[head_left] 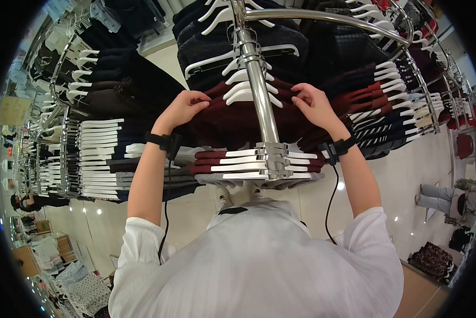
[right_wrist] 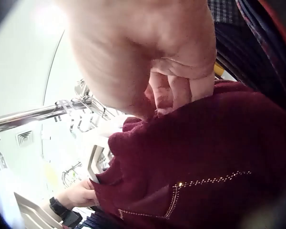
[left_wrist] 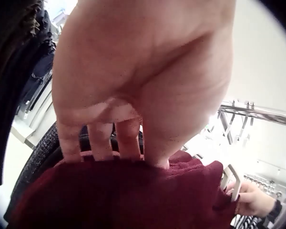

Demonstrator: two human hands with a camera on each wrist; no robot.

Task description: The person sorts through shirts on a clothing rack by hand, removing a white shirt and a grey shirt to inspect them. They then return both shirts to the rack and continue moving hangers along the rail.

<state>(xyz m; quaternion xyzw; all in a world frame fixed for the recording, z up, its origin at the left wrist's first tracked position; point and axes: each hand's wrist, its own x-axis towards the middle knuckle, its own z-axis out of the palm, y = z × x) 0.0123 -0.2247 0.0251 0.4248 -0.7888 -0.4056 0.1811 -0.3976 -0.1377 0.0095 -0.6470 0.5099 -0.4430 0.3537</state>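
Note:
A dark red garment (head_left: 222, 119) hangs on a white hanger (head_left: 241, 95) below the chrome rail (head_left: 264, 100). The left hand (head_left: 187, 108) pinches its shoulder on the left, thumb in front and fingers behind; in the left wrist view the left hand (left_wrist: 143, 81) grips the maroon cloth (left_wrist: 119, 191) along its top edge. On the other shoulder, the right hand (head_left: 314, 106) pinches the fabric; the right wrist view has the right hand (right_wrist: 152, 52) with thumb and fingers on either side of the cloth (right_wrist: 219, 138), which carries a line of shiny studs (right_wrist: 205, 181).
Folded-looking rows of hung clothes with white hangers (head_left: 100, 153) stand at left. Nearer the body, grey and maroon garments (head_left: 211, 161) hang on the same rail. Dark jackets (head_left: 238, 47) hang beyond. More striped and red garments (head_left: 373, 100) are at right, above a tiled floor (head_left: 322, 212).

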